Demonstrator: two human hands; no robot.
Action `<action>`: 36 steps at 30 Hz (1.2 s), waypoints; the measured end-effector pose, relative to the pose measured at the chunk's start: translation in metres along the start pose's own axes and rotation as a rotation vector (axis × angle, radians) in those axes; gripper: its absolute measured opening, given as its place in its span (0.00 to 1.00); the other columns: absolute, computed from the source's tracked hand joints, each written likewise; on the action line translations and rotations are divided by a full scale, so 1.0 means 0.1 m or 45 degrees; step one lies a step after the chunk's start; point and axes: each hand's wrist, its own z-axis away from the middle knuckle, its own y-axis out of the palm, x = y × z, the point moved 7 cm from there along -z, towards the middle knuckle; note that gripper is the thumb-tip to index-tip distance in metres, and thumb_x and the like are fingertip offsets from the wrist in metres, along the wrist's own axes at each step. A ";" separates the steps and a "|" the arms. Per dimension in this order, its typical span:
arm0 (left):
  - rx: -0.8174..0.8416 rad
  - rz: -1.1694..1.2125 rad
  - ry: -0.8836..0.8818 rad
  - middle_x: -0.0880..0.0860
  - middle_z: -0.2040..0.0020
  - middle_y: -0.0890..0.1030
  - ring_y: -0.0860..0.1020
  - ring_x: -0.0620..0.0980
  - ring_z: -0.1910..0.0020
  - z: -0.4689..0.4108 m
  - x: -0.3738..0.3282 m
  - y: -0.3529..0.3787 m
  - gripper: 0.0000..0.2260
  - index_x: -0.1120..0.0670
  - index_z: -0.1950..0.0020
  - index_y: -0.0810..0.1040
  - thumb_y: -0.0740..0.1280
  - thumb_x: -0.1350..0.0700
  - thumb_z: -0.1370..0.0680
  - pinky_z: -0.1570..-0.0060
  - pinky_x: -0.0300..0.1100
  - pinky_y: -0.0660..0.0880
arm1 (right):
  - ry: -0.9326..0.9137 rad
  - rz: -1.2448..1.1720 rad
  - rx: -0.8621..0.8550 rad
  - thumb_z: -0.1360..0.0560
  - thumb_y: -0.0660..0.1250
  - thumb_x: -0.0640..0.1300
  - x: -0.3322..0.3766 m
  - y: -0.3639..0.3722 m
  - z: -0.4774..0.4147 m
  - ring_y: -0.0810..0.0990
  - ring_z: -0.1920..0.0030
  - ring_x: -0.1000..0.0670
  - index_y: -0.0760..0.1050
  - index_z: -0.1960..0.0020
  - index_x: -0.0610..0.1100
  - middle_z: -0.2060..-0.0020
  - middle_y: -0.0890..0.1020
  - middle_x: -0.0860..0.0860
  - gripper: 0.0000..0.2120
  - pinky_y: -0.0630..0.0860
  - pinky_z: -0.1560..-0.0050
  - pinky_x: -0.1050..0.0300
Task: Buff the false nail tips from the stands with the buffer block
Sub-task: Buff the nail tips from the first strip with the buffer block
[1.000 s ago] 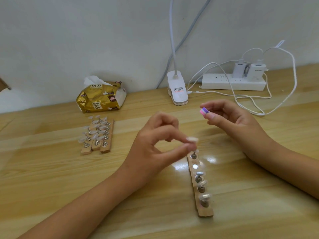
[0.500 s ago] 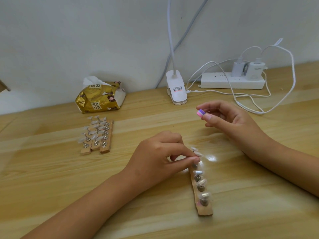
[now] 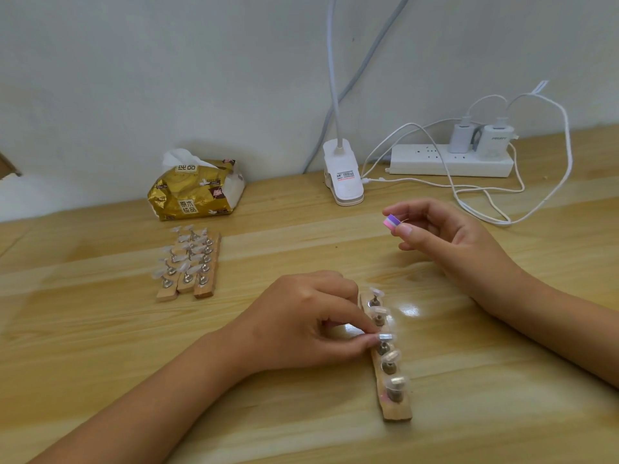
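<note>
Left grip [image 3: 303, 326] on tip [image 3: 386, 337] atop stand [image 3: 397, 413]

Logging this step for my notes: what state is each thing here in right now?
left hand: pinches the middle nail tip, seated on its peg
right hand: holds the buffer block, raised, away from the tips
near stand: flat, all five pegs carry tips
three far stands: side by side, tips mounted
tissue pack: open, tissue poking out
power strip: two chargers plugged in
</note>
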 end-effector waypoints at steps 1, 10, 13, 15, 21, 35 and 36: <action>0.007 0.021 0.001 0.43 0.68 0.70 0.69 0.40 0.68 0.01 -0.01 0.01 0.05 0.53 0.56 0.86 0.73 0.54 0.26 0.67 0.35 0.68 | 0.002 -0.006 0.000 0.31 0.72 0.58 0.00 0.00 0.00 0.81 0.44 0.52 0.82 0.48 0.59 0.47 0.83 0.53 0.13 0.80 0.42 0.53; 0.019 -0.052 0.139 0.45 0.67 0.75 0.64 0.38 0.65 0.02 -0.10 0.09 0.07 0.50 0.48 0.85 0.72 0.52 0.24 0.68 0.36 0.69 | 0.017 -0.060 0.004 0.29 0.72 0.54 0.01 0.01 0.01 0.81 0.47 0.54 0.81 0.46 0.53 0.48 0.84 0.51 0.13 0.79 0.45 0.58; -0.069 -0.113 0.201 0.47 0.67 0.76 0.64 0.40 0.66 0.01 -0.17 0.06 0.06 0.52 0.48 0.85 0.71 0.55 0.24 0.65 0.33 0.67 | 0.038 -0.098 0.019 0.26 0.71 0.54 -0.02 0.00 0.01 0.82 0.50 0.55 0.80 0.45 0.52 0.51 0.84 0.52 0.12 0.80 0.48 0.61; -0.203 -0.033 0.151 0.48 0.68 0.75 0.68 0.43 0.68 0.00 -0.17 -0.03 0.05 0.54 0.50 0.85 0.71 0.57 0.24 0.64 0.33 0.67 | 0.068 -0.167 0.008 0.26 0.66 0.54 -0.05 0.00 -0.01 0.82 0.51 0.53 0.79 0.45 0.50 0.52 0.84 0.50 0.13 0.80 0.50 0.60; -0.473 0.984 -0.682 0.51 0.63 0.83 0.78 0.44 0.65 0.02 0.25 0.01 0.03 0.54 0.52 0.81 0.68 0.57 0.23 0.63 0.34 0.74 | 0.157 -0.421 0.031 0.24 0.61 0.54 -0.09 0.02 -0.04 0.83 0.52 0.49 0.76 0.42 0.45 0.52 0.85 0.44 0.16 0.80 0.55 0.60; -0.378 0.824 -0.793 0.45 0.61 0.83 0.79 0.39 0.59 0.02 0.29 0.08 0.06 0.50 0.50 0.84 0.68 0.55 0.24 0.57 0.30 0.73 | -0.614 0.461 0.214 0.22 0.67 0.42 0.40 0.29 0.25 0.77 0.41 0.52 0.79 0.38 0.44 0.44 0.77 0.46 0.13 0.73 0.39 0.61; -0.378 0.795 -0.785 0.45 0.59 0.84 0.80 0.39 0.58 0.03 0.28 0.08 0.07 0.48 0.50 0.84 0.68 0.56 0.24 0.56 0.31 0.73 | -0.527 0.403 0.195 0.21 0.68 0.42 0.36 0.26 0.21 0.77 0.40 0.52 0.79 0.38 0.45 0.44 0.78 0.47 0.12 0.73 0.39 0.59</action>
